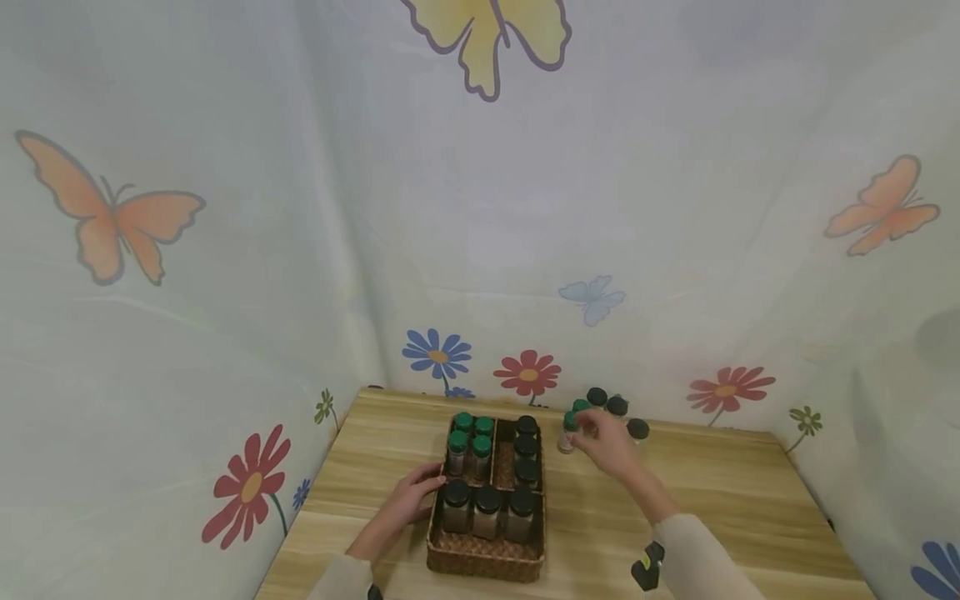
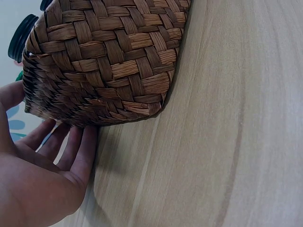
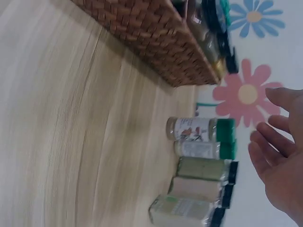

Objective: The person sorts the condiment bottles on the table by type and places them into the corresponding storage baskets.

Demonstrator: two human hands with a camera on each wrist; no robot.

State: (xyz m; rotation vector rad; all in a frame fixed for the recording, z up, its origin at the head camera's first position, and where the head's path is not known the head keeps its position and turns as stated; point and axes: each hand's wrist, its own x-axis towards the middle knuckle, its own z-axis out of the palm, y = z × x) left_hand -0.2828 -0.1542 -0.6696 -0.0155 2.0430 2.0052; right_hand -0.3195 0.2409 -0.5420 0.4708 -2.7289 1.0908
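One green-capped jar [image 3: 201, 129] stands upright right of the basket [image 1: 486, 565], beneath the nearer right hand [image 1: 606, 444], whose thumb and fingers part, empty; the left hand [image 1: 411, 497] rests straight-fingered against the basket's left side.

Partly hidden behind the right hand [image 1: 603, 443], near the back edge of the table [image 1: 735, 483]: several jars [image 1: 617, 406]. Too blurred to read in the right wrist view: jar labels [image 3: 191, 129]. Cut off below in the head view: the table's front edge. Cut off in the left wrist view: left hand [image 2: 45, 175] and woven basket [image 2: 104, 56].
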